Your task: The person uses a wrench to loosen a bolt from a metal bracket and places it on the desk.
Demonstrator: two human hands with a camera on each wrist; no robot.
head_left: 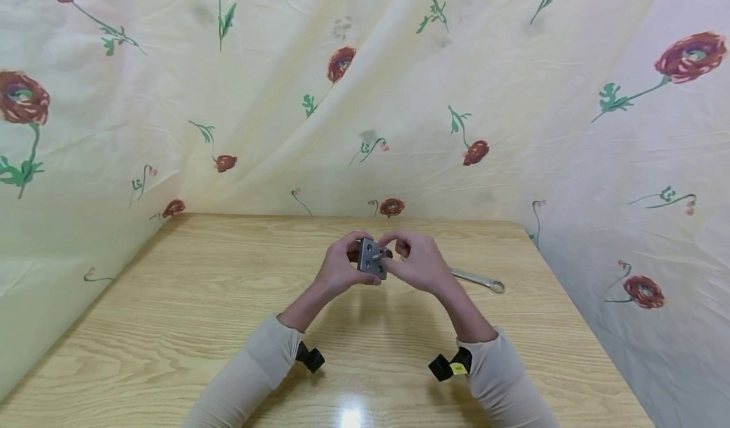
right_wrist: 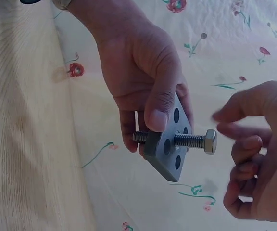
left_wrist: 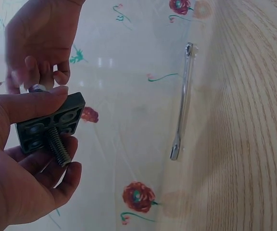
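Note:
My left hand (head_left: pixel 341 266) grips a grey square plate (right_wrist: pixel 170 153) with several round holes, thumb on one side and fingers on the other. A hex bolt (right_wrist: pixel 190 140) passes through the plate's middle. Its threaded end (left_wrist: pixel 58 149) sticks out on the far side, close to the left fingertips. The bolt's head stands off from the plate, with bare thread between. My right hand (head_left: pixel 419 262) hovers beside the bolt head. In the right wrist view its thumb and index finger are a little apart from the head, the other fingers loosely curled.
A combination wrench (head_left: pixel 478 279) lies on the wooden table (head_left: pixel 228 276), partly behind the right hand in the head view. Flower-printed cloth (head_left: pixel 274 98) hangs behind and along both sides of the table.

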